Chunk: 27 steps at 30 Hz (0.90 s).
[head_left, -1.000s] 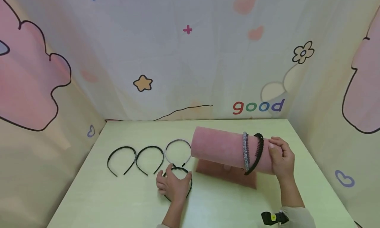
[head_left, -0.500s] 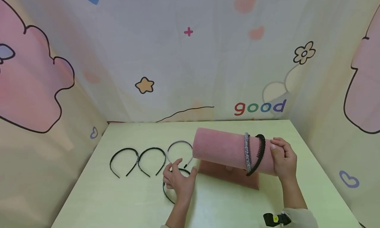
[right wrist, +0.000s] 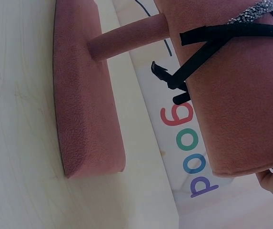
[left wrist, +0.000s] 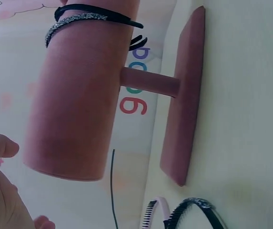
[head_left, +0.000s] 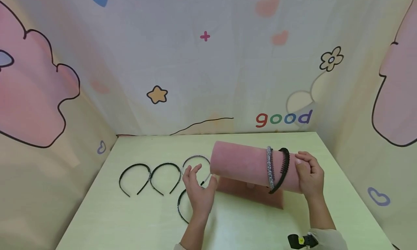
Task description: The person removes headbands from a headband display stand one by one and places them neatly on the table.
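Observation:
A pink plush headband stand, a padded roll on a post and flat base, stands on the table. Around the right part of its roll sit a glittery silver headband and a black headband. My right hand grips the roll's right end, thumb in front. By the left end is my left hand, fingers spread and bent, nothing held. Behind it a dark headband lies partly hidden on the table. In the left wrist view, that hand's thumb is near the roll's lower end.
Two black headbands lie side by side on the table to the left. A white-lilac headband lies behind my left hand. Patterned curtains close off the back and sides.
My left hand has risen from the dark headband toward the left end of the roll, leaving that headband on the table. The right hand keeps its grip in place.

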Each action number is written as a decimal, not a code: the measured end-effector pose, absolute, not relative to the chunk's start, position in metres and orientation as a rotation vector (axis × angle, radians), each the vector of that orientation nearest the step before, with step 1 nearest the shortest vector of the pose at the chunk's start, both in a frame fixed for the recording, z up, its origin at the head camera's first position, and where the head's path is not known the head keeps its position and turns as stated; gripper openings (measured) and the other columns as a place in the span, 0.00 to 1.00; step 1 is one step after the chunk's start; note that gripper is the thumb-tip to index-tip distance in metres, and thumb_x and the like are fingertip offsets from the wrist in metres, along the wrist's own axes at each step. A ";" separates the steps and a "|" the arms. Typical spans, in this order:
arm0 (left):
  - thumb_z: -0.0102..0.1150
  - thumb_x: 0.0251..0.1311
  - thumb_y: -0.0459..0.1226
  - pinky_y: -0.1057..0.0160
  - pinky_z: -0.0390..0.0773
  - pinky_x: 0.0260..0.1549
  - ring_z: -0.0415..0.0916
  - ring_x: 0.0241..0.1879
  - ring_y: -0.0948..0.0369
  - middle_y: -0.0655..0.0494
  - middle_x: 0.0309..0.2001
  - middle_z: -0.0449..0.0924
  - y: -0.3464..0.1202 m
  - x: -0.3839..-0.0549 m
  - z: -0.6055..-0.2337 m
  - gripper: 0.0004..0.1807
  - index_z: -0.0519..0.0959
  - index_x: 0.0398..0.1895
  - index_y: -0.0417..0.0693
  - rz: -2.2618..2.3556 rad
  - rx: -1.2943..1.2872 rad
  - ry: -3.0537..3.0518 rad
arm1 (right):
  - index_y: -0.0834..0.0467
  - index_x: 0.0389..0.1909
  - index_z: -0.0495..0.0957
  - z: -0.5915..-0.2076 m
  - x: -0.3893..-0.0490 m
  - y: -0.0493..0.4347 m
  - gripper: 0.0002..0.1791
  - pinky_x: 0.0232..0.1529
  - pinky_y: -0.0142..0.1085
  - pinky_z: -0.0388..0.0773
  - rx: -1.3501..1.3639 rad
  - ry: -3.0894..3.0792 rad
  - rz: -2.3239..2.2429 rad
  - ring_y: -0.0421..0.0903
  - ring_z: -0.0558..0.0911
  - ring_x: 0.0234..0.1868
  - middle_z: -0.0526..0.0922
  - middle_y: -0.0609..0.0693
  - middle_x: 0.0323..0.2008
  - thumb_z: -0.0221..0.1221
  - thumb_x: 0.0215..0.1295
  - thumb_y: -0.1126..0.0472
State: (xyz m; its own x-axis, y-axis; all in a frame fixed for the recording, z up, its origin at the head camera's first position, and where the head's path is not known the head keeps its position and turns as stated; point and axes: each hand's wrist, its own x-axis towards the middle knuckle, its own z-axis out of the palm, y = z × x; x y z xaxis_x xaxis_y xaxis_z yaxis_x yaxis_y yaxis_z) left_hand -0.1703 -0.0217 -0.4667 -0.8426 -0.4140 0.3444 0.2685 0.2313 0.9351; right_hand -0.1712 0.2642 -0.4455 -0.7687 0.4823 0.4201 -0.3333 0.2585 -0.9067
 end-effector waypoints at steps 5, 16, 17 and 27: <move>0.66 0.47 0.33 0.44 0.61 0.53 0.62 0.58 0.52 0.51 0.62 0.62 -0.024 -0.171 -0.459 0.27 0.73 0.54 0.48 -1.721 -0.021 -1.976 | 0.73 0.42 0.75 -0.432 -0.163 0.255 0.12 0.48 0.28 0.63 -0.131 -1.878 1.566 0.38 0.72 0.49 0.77 0.54 0.47 0.52 0.63 0.69; 0.67 0.46 0.27 0.41 0.65 0.47 0.67 0.54 0.44 0.39 0.56 0.67 -0.018 -0.161 -0.415 0.29 0.70 0.55 0.32 -1.735 -0.302 -2.022 | 0.76 0.42 0.73 -0.427 -0.160 0.251 0.12 0.48 0.29 0.64 -0.114 -1.889 1.569 0.39 0.72 0.50 0.75 0.60 0.48 0.52 0.63 0.69; 0.67 0.46 0.27 0.41 0.65 0.48 0.67 0.54 0.44 0.38 0.56 0.67 -0.017 -0.159 -0.409 0.29 0.70 0.55 0.31 -1.742 -0.313 -2.024 | 0.75 0.42 0.73 -0.428 -0.160 0.251 0.12 0.48 0.28 0.64 -0.117 -1.893 1.567 0.39 0.72 0.50 0.75 0.59 0.48 0.52 0.63 0.69; 0.69 0.44 0.28 0.47 0.65 0.54 0.66 0.56 0.48 0.38 0.54 0.69 -0.010 -0.184 -0.421 0.30 0.70 0.54 0.31 -1.730 -0.505 -1.958 | 0.69 0.46 0.75 -0.452 -0.174 0.270 0.13 0.49 0.31 0.63 -0.190 -1.926 1.589 0.39 0.71 0.52 0.76 0.49 0.50 0.54 0.65 0.64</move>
State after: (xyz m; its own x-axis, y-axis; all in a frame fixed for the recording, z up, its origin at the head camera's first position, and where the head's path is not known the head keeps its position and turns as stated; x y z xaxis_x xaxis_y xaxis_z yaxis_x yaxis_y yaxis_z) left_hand -0.1844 -0.0095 -0.4209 -0.8188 -0.0368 0.5728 0.5640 0.1342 0.8148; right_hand -0.1744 0.2696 -0.4520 -0.7932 0.4831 0.3708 -0.2724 0.2630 -0.9255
